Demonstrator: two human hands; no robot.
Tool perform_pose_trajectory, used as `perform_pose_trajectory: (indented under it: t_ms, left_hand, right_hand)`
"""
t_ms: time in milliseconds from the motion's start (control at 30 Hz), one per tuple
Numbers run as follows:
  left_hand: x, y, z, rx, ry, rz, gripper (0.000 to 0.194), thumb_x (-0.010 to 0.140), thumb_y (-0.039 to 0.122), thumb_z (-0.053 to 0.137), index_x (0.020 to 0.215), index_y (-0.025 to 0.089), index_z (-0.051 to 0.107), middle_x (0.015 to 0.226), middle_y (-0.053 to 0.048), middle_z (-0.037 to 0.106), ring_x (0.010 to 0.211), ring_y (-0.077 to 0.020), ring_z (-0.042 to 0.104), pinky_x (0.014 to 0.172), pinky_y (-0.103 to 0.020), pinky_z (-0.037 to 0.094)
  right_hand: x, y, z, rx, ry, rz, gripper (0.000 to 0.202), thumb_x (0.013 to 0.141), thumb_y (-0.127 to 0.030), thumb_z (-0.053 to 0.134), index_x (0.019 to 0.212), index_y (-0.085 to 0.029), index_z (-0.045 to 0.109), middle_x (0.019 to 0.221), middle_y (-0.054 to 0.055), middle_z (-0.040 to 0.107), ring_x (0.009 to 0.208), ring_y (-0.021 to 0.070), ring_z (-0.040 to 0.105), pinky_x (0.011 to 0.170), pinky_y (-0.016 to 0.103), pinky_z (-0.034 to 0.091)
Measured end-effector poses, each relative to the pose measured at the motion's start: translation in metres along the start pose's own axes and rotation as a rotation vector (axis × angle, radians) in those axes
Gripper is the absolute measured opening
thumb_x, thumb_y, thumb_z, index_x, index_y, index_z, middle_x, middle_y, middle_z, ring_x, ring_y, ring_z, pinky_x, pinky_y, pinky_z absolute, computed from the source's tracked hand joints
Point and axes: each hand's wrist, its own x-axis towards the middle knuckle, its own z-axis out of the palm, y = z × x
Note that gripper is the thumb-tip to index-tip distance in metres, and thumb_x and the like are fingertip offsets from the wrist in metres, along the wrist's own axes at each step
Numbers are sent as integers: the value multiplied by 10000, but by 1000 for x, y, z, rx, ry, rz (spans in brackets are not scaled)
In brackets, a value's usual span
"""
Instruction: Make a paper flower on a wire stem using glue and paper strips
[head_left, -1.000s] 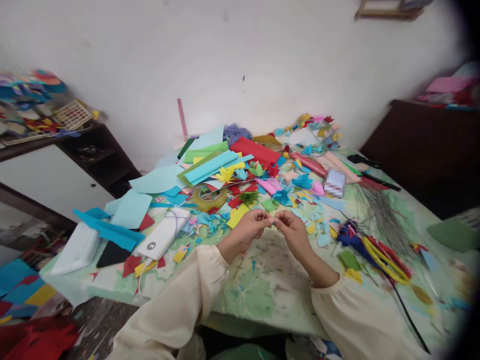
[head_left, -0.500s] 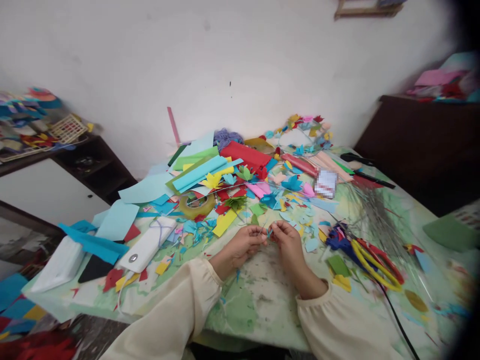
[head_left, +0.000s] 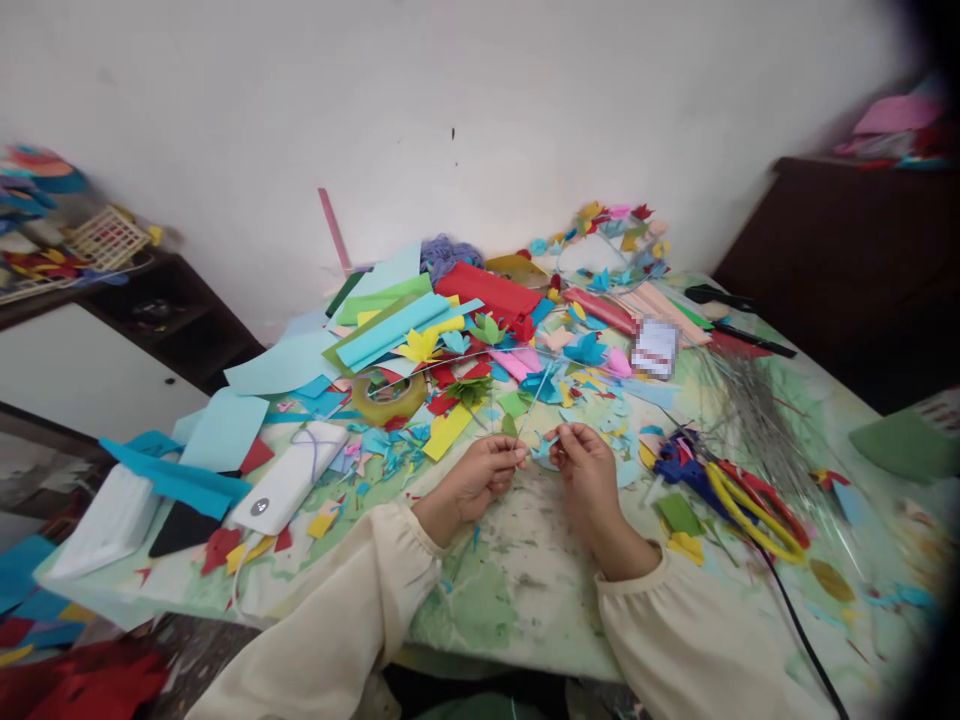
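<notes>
My left hand (head_left: 480, 475) is closed in a pinch on a thin wire (head_left: 534, 400), which rises from the fingertips and leans to the right. A short way to the right, my right hand (head_left: 589, 470) pinches a small strip of light blue paper (head_left: 551, 440) between thumb and forefinger. The two hands are a little apart above the front middle of the table. Behind them lie a dark green paper leaf piece (head_left: 470, 390), a yellow paper strip (head_left: 454, 432) and several blue paper flowers (head_left: 585, 350).
Yellow- and red-handled pliers (head_left: 754, 510) lie on the right, near a bundle of thin wires (head_left: 772, 430). A roll of tape (head_left: 388, 400) and a white power bank (head_left: 292, 480) with a cable are on the left. Rolled crepe paper (head_left: 491, 295) is piled at the back.
My hands have moved apart; they were together at the fingertips. The wire now stands out clearly above my left hand. The view has shifted slightly.
</notes>
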Motion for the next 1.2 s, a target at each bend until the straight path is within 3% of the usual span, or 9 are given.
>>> perform_pose_trajectory:
  t_ms: [133, 300, 433, 733, 967, 1100, 1200]
  left_hand:
    - [-2, 1, 3, 36, 19, 45, 299, 674, 342, 705, 818, 130, 551, 625, 49, 449, 385, 11, 214, 365, -170, 110]
    - [-5, -5, 15, 195, 6, 97, 386, 630, 356, 739, 916, 164, 565, 771, 22, 524, 455, -8, 347, 386, -176, 189]
    - [-4, -9, 16, 156, -40, 63, 359, 650, 378, 719, 871, 151, 550, 623, 51, 465, 417, -11, 311, 383, -179, 163]
    - [-4, -2, 7, 44, -60, -38, 304, 678, 348, 688, 728, 165, 450, 547, 41, 486, 359, 1, 251, 357, -160, 86]
    - [-7, 3, 9, 40, -82, -24, 326, 663, 349, 702, 730, 169, 439, 534, 63, 428, 371, -1, 255, 355, -158, 91]
    - [-8, 8, 5, -18, -6, -1, 363, 624, 341, 739, 752, 170, 445, 529, 74, 414, 374, 3, 255, 359, -143, 98]
    - [-6, 10, 1, -47, 35, 27, 363, 621, 325, 745, 755, 165, 448, 538, 68, 437, 368, 10, 234, 360, -138, 100]
  right_hand:
    - [-2, -1, 1, -215, -4, -112, 188, 740, -363, 611, 725, -178, 577, 636, -6, 583, 547, 109, 485, 534, 239, 387]
    - [-10, -2, 6, -478, -80, -276, 109, 742, -293, 587, 735, -191, 625, 713, 19, 631, 687, 163, 564, 671, 297, 440]
    - [-12, -1, 7, -577, -106, -358, 85, 738, -255, 578, 720, -197, 638, 732, 24, 619, 704, 165, 549, 670, 295, 431]
    - [-4, -8, -2, -355, 87, -264, 207, 789, -384, 565, 745, -182, 566, 683, -4, 563, 663, 133, 515, 666, 271, 427]
    - [-8, -19, 9, 142, -106, -93, 224, 776, -419, 587, 743, -224, 482, 734, -11, 569, 800, 162, 600, 778, 369, 476]
    - [-10, -29, 10, 268, -112, -92, 212, 781, -397, 604, 757, -238, 466, 658, -47, 524, 710, 129, 593, 763, 355, 485]
    - [-11, -37, 7, 331, -134, -127, 199, 788, -370, 611, 759, -243, 461, 573, -77, 430, 569, 88, 509, 635, 270, 480]
